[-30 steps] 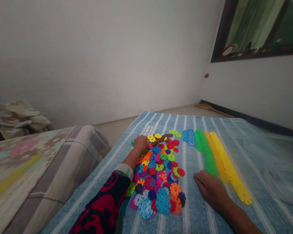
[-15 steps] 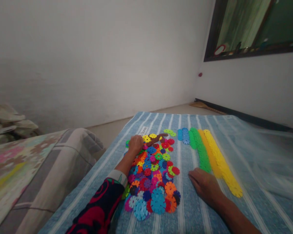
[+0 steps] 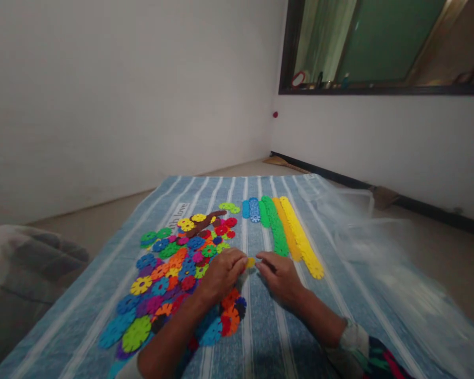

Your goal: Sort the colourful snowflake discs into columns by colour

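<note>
My left hand [image 3: 225, 271] is pinched on a yellow disc [image 3: 250, 262], a small notched plastic flower piece, just above the striped cloth. My right hand [image 3: 278, 278] faces it from the other side, its thumb and forefinger slightly apart and their tips close to the disc. Beneath and left of my left arm spreads a loose pile of many-coloured flower discs [image 3: 142, 285]. Beyond my right hand lie rows of overlapping discs: a long yellow row [image 3: 302, 237], an orange row [image 3: 287, 231], a green row [image 3: 275, 229] and a short blue row [image 3: 254, 209].
A blue-and-white striped cloth [image 3: 324, 326] covers the table. Clear plastic containers [image 3: 351, 202] stand along its right side. A brown strip of discs [image 3: 205, 223] and some lime-green discs [image 3: 229, 208] lie at the pile's far end. A fabric-covered shape [image 3: 31, 263] is at left.
My left hand has come from the pile's far left edge toward the middle, now with a yellow disc. My right hand has moved close to it. The view has turned right.
</note>
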A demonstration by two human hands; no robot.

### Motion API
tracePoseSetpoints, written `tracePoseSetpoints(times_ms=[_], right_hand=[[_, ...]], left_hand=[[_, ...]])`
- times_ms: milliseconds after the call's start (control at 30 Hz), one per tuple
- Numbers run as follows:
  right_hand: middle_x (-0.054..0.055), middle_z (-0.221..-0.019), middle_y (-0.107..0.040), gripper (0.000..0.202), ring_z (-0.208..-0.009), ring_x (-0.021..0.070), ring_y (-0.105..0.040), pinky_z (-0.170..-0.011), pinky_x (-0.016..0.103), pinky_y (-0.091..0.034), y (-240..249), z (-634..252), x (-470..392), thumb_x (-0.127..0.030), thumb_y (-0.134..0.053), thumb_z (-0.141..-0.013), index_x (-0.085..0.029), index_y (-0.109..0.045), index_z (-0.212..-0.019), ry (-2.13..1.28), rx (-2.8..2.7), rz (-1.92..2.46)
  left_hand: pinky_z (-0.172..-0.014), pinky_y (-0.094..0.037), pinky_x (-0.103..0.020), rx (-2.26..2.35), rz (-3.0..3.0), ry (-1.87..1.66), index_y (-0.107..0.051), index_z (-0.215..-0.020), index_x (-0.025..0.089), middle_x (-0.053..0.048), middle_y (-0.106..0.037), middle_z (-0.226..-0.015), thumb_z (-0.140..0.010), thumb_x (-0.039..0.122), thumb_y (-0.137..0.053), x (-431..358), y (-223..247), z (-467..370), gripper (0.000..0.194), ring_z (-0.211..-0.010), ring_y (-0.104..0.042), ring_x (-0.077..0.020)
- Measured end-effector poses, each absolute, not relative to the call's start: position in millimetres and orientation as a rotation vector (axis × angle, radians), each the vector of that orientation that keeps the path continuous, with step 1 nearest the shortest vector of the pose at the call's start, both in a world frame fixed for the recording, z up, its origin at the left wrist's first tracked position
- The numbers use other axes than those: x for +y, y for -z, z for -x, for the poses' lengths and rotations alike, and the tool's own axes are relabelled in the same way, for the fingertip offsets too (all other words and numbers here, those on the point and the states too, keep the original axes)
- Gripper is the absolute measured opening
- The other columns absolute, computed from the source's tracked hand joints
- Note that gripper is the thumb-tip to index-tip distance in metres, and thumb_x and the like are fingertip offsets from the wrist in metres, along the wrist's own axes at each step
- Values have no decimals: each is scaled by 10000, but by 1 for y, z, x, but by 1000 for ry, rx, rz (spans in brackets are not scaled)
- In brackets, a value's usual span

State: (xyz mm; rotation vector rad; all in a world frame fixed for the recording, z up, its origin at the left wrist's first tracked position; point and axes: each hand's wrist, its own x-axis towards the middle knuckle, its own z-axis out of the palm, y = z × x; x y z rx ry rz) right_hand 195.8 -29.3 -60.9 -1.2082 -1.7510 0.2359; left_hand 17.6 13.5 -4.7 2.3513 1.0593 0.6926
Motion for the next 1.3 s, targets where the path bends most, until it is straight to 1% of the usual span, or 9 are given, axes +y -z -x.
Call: tracePoseSetpoints(times_ms=[167,267,400,500,567,900,1033,1167,1300], right_hand=[[36,-767,-679,178,-702,141,-620,-677,242,-451,54,-199,-28,-202,-514,-911,-185,-685,-866,-229,-1903,1227],[30,-777,-658,159,-755,137,-607,-704,228,-429,38,-217,-25,-169,-537,-893,-184,-681,-828,-210,-2048,1308],[39,-877,-655,187,-836,143,-596,-710,221,-389,6,-258,-23,-188,-529,-902,-190,-697,-820,-91,-2242,1705],[57,-882,-661,235,-802,148,-608,-647,229,-357,-7,-282,-23,-201,-499,-906,-187,-721,-827,-68,-2274,2049],[72,-896,-674,255,-804,157,-619,-632,238,-346,-8,-289,-23,-192,-484,-902,-187,-734,-850,-69,-2286,2147],[102,-974,-716,276,-875,199,-654,-626,247,-353,4,-287,-21,-151,-490,-863,-196,-751,-939,-101,-2269,2273],[114,-960,-723,278,-863,208,-660,-616,254,-349,6,-290,-19,-156,-478,-871,-188,-743,-948,-68,-2206,2321],[88,-965,-729,265,-866,206,-665,-615,255,-336,9,-286,-20,-157,-480,-872,-211,-722,-966,-80,-2172,2234],[66,-929,-723,205,-833,190,-660,-619,249,-332,19,-268,-23,-188,-502,-872,-216,-700,-922,-100,-2234,2057]], left_hand=[[-753,-476,-331,1016,-2374,-718,-624,-742,192,-49,-640,-756,-914,334,-374,5,12,-24,336,-783,-586,-185],[-776,-480,-332,1003,-2388,-723,-635,-753,203,-48,-655,-773,-913,349,-391,4,12,-23,327,-799,-596,-185],[-824,-477,-318,1082,-2363,-695,-649,-785,212,-54,-683,-840,-890,362,-433,10,9,-19,283,-860,-611,-186],[-854,-469,-313,1144,-2368,-654,-652,-780,208,-55,-691,-867,-876,340,-443,15,8,-15,265,-889,-611,-187],[-861,-466,-309,1167,-2392,-633,-651,-773,205,-53,-688,-864,-874,331,-442,17,7,-13,264,-889,-609,-185],[-845,-461,-301,1221,-2445,-633,-637,-769,196,-51,-685,-852,-861,314,-444,25,2,-1,244,-872,-609,-185],[-877,-462,-309,1316,-2416,-648,-654,-788,198,-53,-703,-911,-841,317,-468,35,-1,10,227,-907,-621,-191],[-923,-458,-303,1526,-2390,-671,-684,-867,201,-48,-713,-1014,-836,306,-468,54,-8,41,242,-972,-627,-191],[-922,-467,-303,1915,-2329,-562,-718,-921,197,-58,-723,-1052,-832,255,-475,73,-11,82,266,-1010,-634,-211]])
